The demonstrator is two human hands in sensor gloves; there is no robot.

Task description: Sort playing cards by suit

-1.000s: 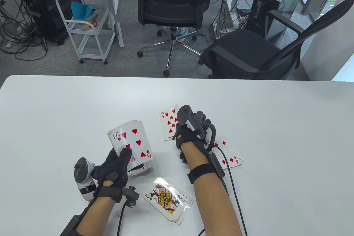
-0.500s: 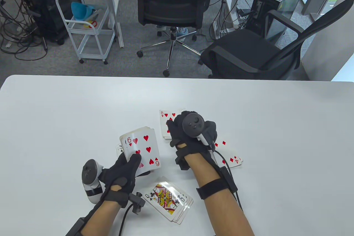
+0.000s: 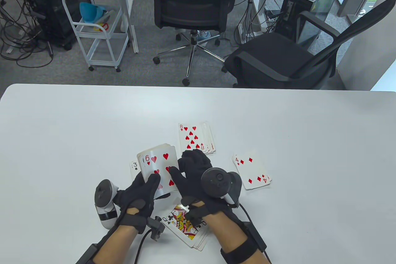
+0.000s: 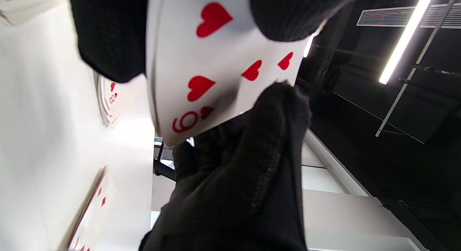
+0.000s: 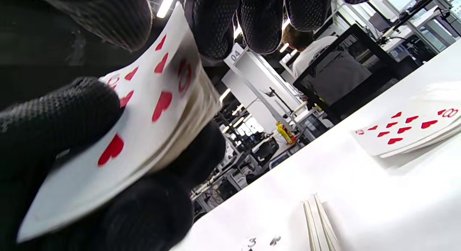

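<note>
1. The left hand (image 3: 139,196) in its black glove grips the thick stack of white playing cards (image 3: 158,169) above the white desk (image 3: 62,127).
2. The red six of hearts (image 3: 161,165) is on top.
3. The right hand (image 3: 193,172) pinches its edge.
4. Next, I think, it goes onto the hearts pile showing a red eight (image 3: 193,138).

Lower centre of the table view: left hand (image 3: 136,197) and right hand (image 3: 198,180) in black knit sensor gloves, each bearing a grey-and-white controller-shaped tracker, black wrist straps, boxy black modules and trailing black cables.
</note>
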